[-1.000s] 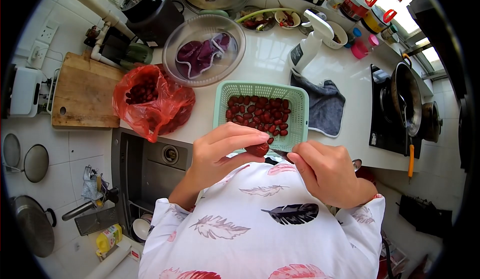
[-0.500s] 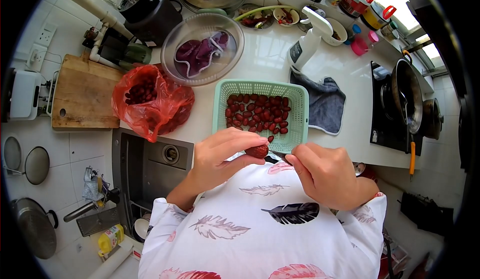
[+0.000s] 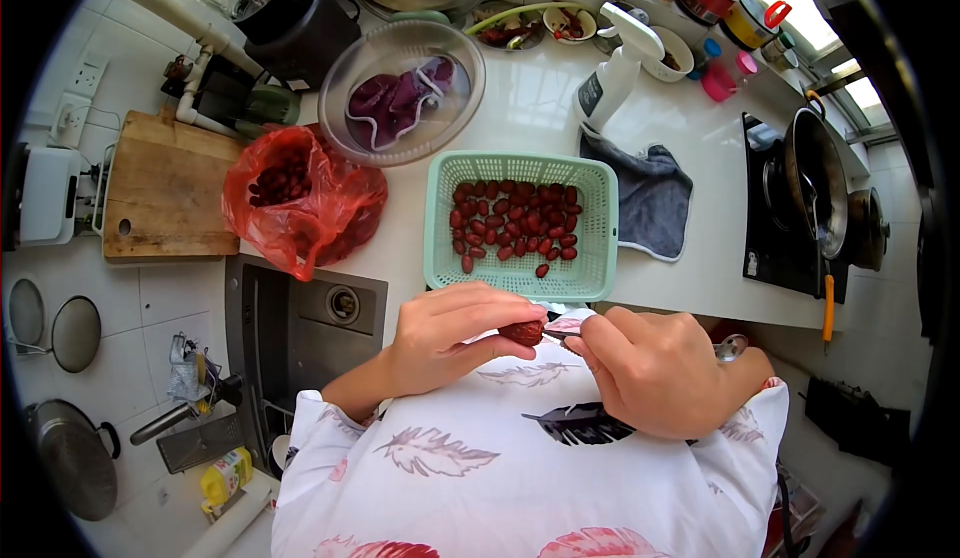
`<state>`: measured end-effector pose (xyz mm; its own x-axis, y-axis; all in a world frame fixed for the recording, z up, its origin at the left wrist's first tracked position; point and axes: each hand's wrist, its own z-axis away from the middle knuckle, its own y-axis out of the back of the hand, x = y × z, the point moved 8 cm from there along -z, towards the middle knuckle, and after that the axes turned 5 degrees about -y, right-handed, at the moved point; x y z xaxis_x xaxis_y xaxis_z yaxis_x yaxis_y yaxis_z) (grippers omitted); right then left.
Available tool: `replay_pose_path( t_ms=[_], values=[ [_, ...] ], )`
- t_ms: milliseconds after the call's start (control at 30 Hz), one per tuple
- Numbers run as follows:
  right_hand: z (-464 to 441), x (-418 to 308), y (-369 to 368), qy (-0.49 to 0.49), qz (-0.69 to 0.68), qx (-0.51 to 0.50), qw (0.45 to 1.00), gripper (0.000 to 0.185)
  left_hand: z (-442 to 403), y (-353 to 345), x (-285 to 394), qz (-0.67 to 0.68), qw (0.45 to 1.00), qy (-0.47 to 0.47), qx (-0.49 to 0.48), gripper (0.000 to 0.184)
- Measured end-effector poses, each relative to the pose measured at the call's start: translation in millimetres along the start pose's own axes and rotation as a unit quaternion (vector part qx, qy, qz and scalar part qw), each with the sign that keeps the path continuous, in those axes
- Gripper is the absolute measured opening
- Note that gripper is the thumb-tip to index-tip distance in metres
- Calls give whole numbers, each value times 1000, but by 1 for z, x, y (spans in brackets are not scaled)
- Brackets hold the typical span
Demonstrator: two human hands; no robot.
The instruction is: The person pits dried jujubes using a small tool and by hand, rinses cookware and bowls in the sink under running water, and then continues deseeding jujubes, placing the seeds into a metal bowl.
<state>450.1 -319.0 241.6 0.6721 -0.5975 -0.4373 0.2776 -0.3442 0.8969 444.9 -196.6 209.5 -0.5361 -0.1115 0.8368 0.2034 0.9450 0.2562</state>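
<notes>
My left hand [image 3: 455, 330] pinches a wrinkled red date [image 3: 522, 333] between thumb and fingers, in front of my chest. My right hand [image 3: 655, 368] is closed around a thin pointed metal tool [image 3: 562, 336]; most of it is hidden in the fist, so its exact kind is unclear. The tip of this tool meets the right end of the date. Just beyond both hands, a pale green plastic basket [image 3: 437, 243] stands on the counter with many red dates [image 3: 515, 220] inside.
A red plastic bag [image 3: 345, 198] of dates sits left of the basket, beside the sink [image 3: 290, 348]. Behind are a clear bowl [image 3: 470, 108] with purple cloth and a spray bottle [image 3: 612, 78]. A grey cloth [image 3: 655, 203] and a stove with a wok [image 3: 815, 183] lie rightward.
Both hands have come down slightly, nearer my body, with the date and tool. More of the basket's front edge now shows. The tool's tip is more visible against the date.
</notes>
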Motion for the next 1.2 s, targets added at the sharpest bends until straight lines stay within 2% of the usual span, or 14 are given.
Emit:
replay_pose_path(
  t_ms=[133, 300, 733, 900, 1000, 1033, 1100, 1133, 1167, 1200],
  values=[
    [-1, -2, -1, 0, 15, -5, 1000, 21, 2, -2, -2, -12, 1000, 0, -13, 38],
    [1, -3, -7, -5, 18, -40, 999, 20, 5, -7, -6, 19, 999, 14, -22, 34],
    [0, -4, -12, -3, 11, -34, 999, 17, 9, -9, -12, 55, 998, 41, -14, 32],
    [-2, -8, -8, 48, 125, 1, 991, 17, 11, -15, -25, 109, 978, 172, -49, 27],
    [-4, 1, -12, 14, 80, -15, 997, 17, 16, -21, -33, 118, 973, 187, -73, 32],
    [-6, 2, -14, 15, 81, -14, 996, 17, 16, -22, -35, 117, 973, 186, -72, 32],
    [-10, 16, -21, -48, -53, -32, 997, 17, 8, -22, -28, -59, 991, 89, -83, 38],
    [-13, 17, -17, -46, -53, -31, 997, 17, 4, -24, -27, -98, 992, 42, -72, 42],
    [-15, 19, -19, -66, -110, -78, 989, 18, 5, -20, -32, -99, 992, 42, -71, 42],
    [-15, 21, -23, -85, -166, -125, 974, 19, 6, -19, -27, -172, 979, -27, -103, 42]
  ],
)
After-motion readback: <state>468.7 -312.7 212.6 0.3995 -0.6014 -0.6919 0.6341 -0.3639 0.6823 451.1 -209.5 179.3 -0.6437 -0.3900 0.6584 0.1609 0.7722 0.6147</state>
